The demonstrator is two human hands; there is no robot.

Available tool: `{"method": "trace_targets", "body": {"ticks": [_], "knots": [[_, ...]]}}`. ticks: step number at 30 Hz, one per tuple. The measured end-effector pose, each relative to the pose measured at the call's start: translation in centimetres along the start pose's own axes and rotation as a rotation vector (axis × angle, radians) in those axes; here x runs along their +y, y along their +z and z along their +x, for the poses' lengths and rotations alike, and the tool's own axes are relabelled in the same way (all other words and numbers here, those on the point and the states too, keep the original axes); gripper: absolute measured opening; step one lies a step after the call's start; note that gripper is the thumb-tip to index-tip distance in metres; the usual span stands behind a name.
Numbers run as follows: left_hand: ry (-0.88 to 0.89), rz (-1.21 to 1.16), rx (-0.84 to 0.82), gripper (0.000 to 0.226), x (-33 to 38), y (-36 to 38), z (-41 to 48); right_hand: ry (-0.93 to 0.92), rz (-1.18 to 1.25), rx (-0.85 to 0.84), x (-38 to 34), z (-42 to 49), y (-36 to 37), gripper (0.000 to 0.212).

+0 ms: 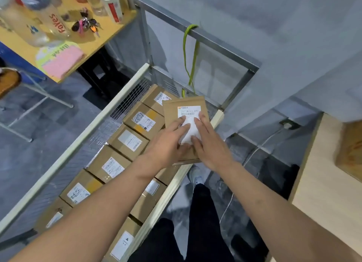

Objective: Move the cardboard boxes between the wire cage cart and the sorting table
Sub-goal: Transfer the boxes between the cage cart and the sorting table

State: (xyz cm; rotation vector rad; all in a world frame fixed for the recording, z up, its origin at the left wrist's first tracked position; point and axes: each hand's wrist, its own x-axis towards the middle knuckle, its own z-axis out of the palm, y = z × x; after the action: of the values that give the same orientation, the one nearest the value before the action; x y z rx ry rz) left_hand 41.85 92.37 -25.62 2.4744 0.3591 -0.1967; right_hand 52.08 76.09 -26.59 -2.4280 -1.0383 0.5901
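Note:
A flat cardboard box (176,109) with a white shipping label lies on top of other boxes at the far end of the wire cage cart (94,128). My left hand (168,142) and my right hand (209,144) both rest flat on its top, fingers straight, side by side over the label. Several more labelled cardboard boxes (129,140) lie in rows inside the cart below. A pale wooden table (321,193) stands at the right edge of the view.
A yellow shelf (94,44) at the upper left carries bottles, cups, keys and a pink cloth. A green strap (186,52) hangs from the metal rail behind the cart. White cables run across the grey floor at the right. My legs stand beside the cart.

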Motion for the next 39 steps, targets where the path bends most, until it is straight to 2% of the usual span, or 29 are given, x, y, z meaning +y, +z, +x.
{"method": "trace_targets", "body": {"ticks": [10,14,18,24,34,39], "knots": [[-0.391,-0.118,0.055,0.072,-4.4,2.8,2.8,-0.264,-0.045,-0.303,2.5,10.1,3.0,0.060],[-0.504,-0.229,0.096,0.071,-6.3,5.8,3.2,-0.319,-0.040,-0.476,4.2,13.1,5.5,0.063],[-0.597,-0.304,0.137,0.069,-8.0,8.7,3.4,-0.370,-0.075,-0.577,5.4,15.3,8.5,0.062],[-0.634,-0.392,0.103,0.065,-11.5,13.6,4.9,-0.328,-0.118,-0.711,8.0,17.9,13.5,0.063],[-0.617,-0.567,0.124,0.067,-16.2,21.7,8.0,-0.198,-0.233,-0.799,11.4,21.5,17.6,0.065],[-0.542,-0.638,0.159,0.063,-17.4,24.8,9.7,-0.220,-0.237,-0.876,14.1,23.4,19.2,0.077]]}}
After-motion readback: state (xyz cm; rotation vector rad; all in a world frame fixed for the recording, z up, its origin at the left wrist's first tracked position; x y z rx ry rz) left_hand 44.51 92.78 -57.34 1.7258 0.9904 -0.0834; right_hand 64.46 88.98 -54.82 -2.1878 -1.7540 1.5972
